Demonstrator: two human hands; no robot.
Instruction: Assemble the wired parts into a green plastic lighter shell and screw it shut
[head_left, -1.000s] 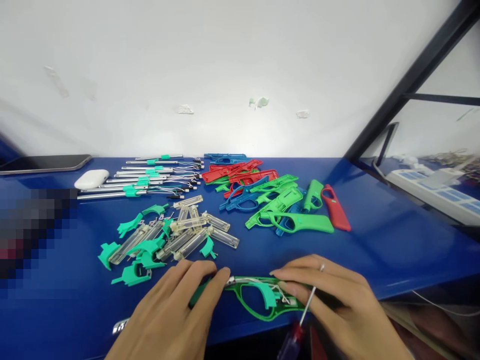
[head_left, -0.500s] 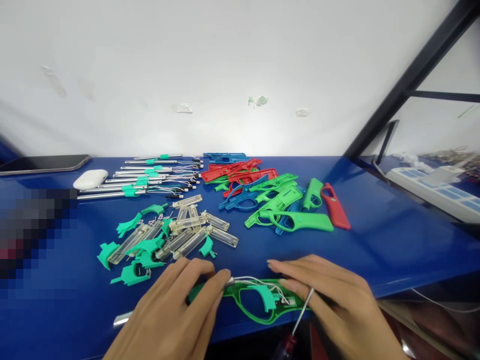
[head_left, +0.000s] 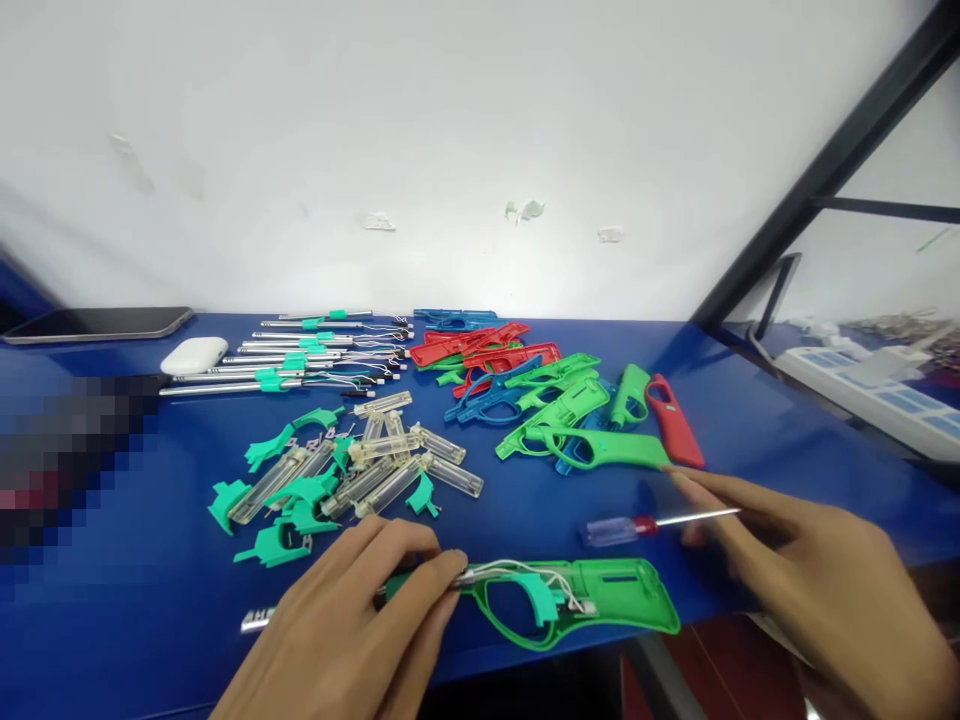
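Already in shell (head_left: 630, 592): rod (head_left: 259, 620), trigger (head_left: 543, 600); tank (head_left: 391, 486) apparently pending.
Your left hand (head_left: 360, 620): pinching rod.
Your right hand (head_left: 817, 580): holding screwdriver (head_left: 643, 525).

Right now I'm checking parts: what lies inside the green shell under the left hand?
The green shell holds white wires, a teal piece and a white block; the left hand hides anything in the shell's left end.

Green plastic casing (head_left: 619, 592) (smooth, glossy)

A phone (head_left: 101, 322) and a white earbud case (head_left: 196, 356) are laid near the white wall (head_left: 450, 120). A power strip (head_left: 844, 395) is seen at the right.
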